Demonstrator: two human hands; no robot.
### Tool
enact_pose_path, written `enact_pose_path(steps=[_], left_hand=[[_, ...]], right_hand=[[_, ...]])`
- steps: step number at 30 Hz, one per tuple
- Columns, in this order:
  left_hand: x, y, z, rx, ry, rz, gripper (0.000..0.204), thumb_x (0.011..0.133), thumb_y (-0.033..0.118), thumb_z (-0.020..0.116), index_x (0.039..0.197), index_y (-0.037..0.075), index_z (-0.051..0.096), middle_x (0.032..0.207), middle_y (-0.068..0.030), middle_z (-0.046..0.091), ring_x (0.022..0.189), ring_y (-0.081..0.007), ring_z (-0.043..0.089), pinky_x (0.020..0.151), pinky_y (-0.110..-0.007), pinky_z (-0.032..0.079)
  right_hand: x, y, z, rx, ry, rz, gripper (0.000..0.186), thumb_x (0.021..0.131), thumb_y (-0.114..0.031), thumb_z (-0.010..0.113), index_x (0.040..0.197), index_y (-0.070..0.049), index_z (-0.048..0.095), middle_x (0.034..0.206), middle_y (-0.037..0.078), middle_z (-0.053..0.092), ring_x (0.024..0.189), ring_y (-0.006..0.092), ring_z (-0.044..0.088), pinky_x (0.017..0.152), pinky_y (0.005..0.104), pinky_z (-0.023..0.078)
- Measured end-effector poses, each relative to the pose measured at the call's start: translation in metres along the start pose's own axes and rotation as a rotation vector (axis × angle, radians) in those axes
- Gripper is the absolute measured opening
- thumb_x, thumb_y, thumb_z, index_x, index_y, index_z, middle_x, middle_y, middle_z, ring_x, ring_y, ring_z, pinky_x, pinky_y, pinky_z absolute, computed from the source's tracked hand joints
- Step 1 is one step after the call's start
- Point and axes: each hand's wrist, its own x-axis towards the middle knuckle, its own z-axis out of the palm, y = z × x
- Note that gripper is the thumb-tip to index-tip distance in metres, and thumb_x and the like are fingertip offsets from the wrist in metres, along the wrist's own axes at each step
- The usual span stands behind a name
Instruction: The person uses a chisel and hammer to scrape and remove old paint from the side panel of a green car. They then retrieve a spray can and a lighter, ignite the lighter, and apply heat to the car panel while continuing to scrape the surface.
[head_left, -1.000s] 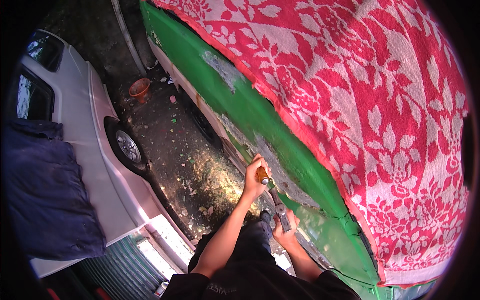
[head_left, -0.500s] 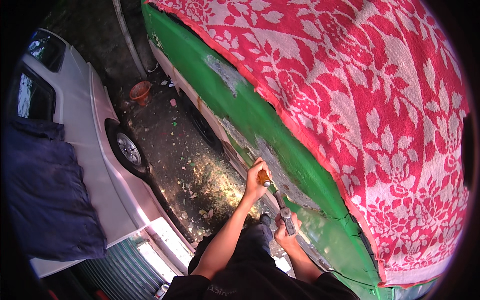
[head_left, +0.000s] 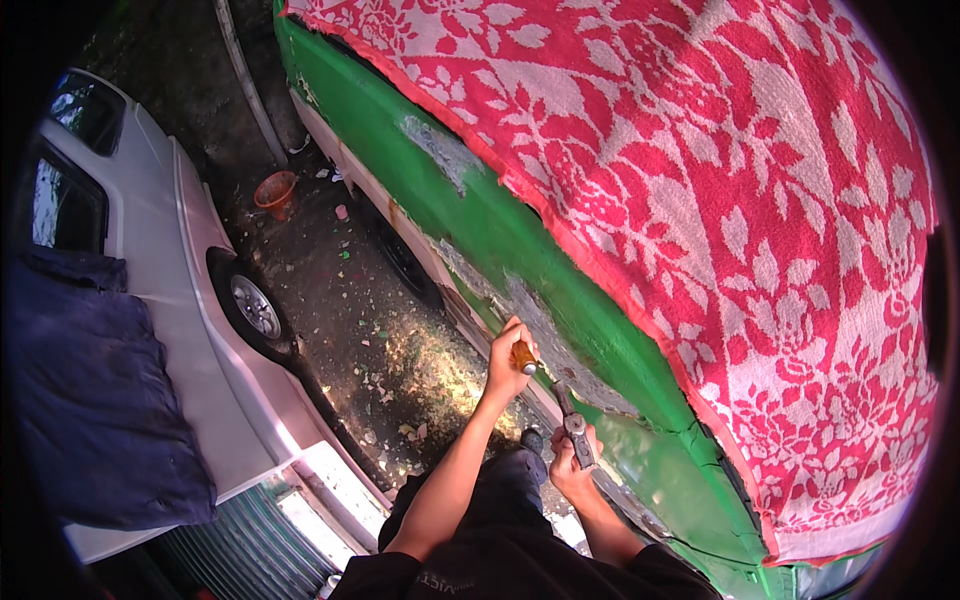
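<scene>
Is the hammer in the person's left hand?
No, the right hand grips the hammer, while the left hand holds an amber-handled tool.

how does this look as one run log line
left hand: closed around amber-handled tool; right hand: holding grey metal hammer; alongside: green-painted vehicle side, red-and-white floral cloth

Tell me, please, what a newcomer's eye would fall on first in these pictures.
Likely first is the red-and-white floral cloth spread over the green vehicle at right. Next, just below centre, the left hand grips an amber-handled tool and the right hand a hammer. On the left, a dark blue cloth hangs over a pale vehicle.
</scene>
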Motion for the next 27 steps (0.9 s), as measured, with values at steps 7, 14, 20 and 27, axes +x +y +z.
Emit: enact_pose_path(steps=[7,14,20,27], left_hand=[[0.002,-0.007,-0.002,-0.086,0.037,-0.070,0.029,0.080,-0.019,0.053,0.078,0.006,0.041,0.088,-0.0001,0.037,0.080,-0.0092,0.045,0.078,-0.024,0.045],[0.000,0.000,0.003,0.116,-0.004,0.053,0.027,0.080,-0.018,0.055,0.078,0.005,0.041,0.087,-0.0002,0.036,0.078,-0.0088,0.045,0.075,-0.023,0.043],[-0.005,0.000,0.004,0.308,-0.021,0.183,0.023,0.074,-0.016,0.055,0.076,0.002,0.041,0.085,-0.0026,0.038,0.072,-0.0098,0.044,0.064,-0.023,0.041],[-0.004,0.005,0.009,0.197,-0.020,0.134,0.022,0.075,-0.016,0.055,0.075,0.002,0.042,0.085,-0.0025,0.039,0.071,-0.0094,0.044,0.063,-0.024,0.040]], right_hand=[[0.008,-0.006,-0.002,-0.072,-0.081,-0.009,0.028,0.075,0.005,0.054,0.102,0.000,0.061,0.074,0.019,0.061,0.061,0.0371,0.060,0.060,0.0382,0.049],[0.018,-0.007,-0.002,-0.178,-0.193,0.128,0.021,0.076,0.005,0.055,0.097,0.000,0.060,0.074,0.018,0.060,0.065,0.0350,0.059,0.063,0.0390,0.047],[0.019,-0.018,-0.001,-0.127,-0.122,0.049,0.006,0.086,0.000,0.053,0.090,0.001,0.058,0.064,0.006,0.055,0.054,0.0161,0.055,0.053,0.0292,0.043],[0.021,-0.019,0.000,-0.103,-0.091,0.055,0.009,0.092,-0.005,0.051,0.088,0.000,0.058,0.059,0.001,0.053,0.050,0.0077,0.050,0.048,0.0246,0.039]])
